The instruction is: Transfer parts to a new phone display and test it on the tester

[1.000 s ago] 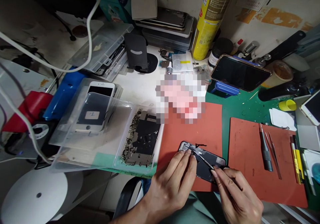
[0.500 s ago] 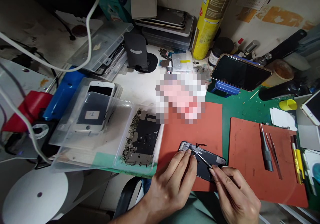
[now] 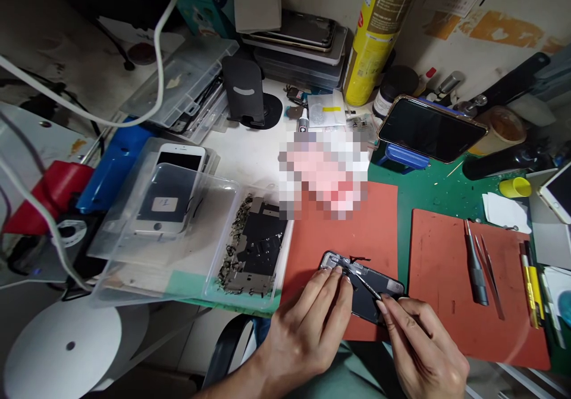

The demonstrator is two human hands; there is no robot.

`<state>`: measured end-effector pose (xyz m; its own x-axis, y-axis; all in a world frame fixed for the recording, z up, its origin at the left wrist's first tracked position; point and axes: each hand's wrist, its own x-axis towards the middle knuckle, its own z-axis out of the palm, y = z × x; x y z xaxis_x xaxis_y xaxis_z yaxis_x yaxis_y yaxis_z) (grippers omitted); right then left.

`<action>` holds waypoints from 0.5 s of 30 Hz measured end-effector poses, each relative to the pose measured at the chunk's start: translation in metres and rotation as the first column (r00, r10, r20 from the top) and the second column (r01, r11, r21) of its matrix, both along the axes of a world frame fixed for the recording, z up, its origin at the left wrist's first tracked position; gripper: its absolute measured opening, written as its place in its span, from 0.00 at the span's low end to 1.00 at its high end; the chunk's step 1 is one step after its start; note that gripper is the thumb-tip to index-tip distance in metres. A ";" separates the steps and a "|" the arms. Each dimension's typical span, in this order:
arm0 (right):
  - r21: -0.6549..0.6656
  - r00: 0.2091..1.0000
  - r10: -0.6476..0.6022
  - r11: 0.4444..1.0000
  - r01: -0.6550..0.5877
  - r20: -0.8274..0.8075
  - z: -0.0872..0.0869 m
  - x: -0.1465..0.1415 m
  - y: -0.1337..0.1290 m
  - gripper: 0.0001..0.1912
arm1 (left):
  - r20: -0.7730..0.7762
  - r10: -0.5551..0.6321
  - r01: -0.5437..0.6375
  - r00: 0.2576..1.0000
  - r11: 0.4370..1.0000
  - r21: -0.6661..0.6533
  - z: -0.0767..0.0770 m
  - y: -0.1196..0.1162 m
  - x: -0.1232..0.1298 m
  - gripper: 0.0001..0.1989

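Note:
A dark phone screen assembly lies at a slant on the orange-red mat, its inner side up, with silvery parts at the upper-left end. My left hand has its bent fingers together on that end, gripping and pressing it; the fingertips cover part of it. In my right hand, thumb and fingers pinch a slim metal pry tool. The tool's tip rests at the silvery end beside my left fingertips. A short black flex strip sticks out at the screen's upper edge.
Left of the mat, a clear plastic box holds metal plates and small screws. A second mat carries a screwdriver, tweezers and pens. A phone on a stand and a yellow can stand behind.
My right hand has shifted very slightly to the right and down, still pinching the pry tool. My left hand and the phone screen assembly look almost unmoved.

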<state>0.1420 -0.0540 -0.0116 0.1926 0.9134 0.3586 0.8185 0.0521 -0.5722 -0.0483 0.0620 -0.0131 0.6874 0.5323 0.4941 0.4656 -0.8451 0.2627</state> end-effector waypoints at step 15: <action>-0.006 1.000 0.007 1.000 -0.007 -0.002 0.000 0.002 0.001 0.18 | 0.006 -0.004 0.004 1.000 1.000 -0.005 0.001 0.001 0.000 0.17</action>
<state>0.1435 -0.0530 -0.0118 0.1869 0.9169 0.3527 0.8167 0.0545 -0.5745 -0.0479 0.0631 -0.0120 0.6865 0.5320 0.4956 0.4610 -0.8456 0.2692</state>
